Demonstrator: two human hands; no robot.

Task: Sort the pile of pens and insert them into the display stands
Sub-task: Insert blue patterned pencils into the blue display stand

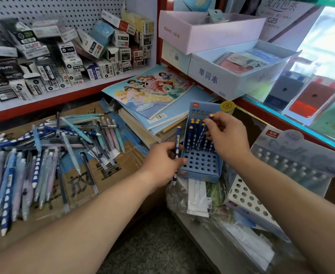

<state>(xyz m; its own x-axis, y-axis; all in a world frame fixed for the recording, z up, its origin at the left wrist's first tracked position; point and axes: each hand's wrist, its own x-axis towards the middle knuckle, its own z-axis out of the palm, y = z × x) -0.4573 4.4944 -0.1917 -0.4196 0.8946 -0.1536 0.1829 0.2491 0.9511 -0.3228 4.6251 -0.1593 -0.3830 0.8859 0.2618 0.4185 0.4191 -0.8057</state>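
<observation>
Fingers (pixel 212 123) of the right hand (pixel 227 135) are pinched narrow round the top end of a dark blue dotted pen (pixel 201 136), its lower tip angled down over the holes at the middle of the blue display stand (pixel 200 175). It looks to be right at a hole, though I cannot tell whether the tip is in one yet.

At the stand's left edge, the left hand (pixel 161 162) is curled round a second dotted pen (pixel 176 144), held upright, orange cap on top. That one looks like the next to go in.

How far along? Early, by my reckoning. A handful of orange-capped pens (pixel 194 123) stand in the stand's back rows, while the front rows show bare holes.

Well to the left of the stand, the pile of pens (pixel 44 155) sprawls across a cardboard sheet (pixel 107 175): blue dotted ones, pastel ones and clear ones, all mixed. To the stand's right, a white perforated stand (pixel 247 200) shows open holes, and a grey stand (pixel 293 161) seems stocked, though blur hides the detail. Most of the sorting is left.
</observation>
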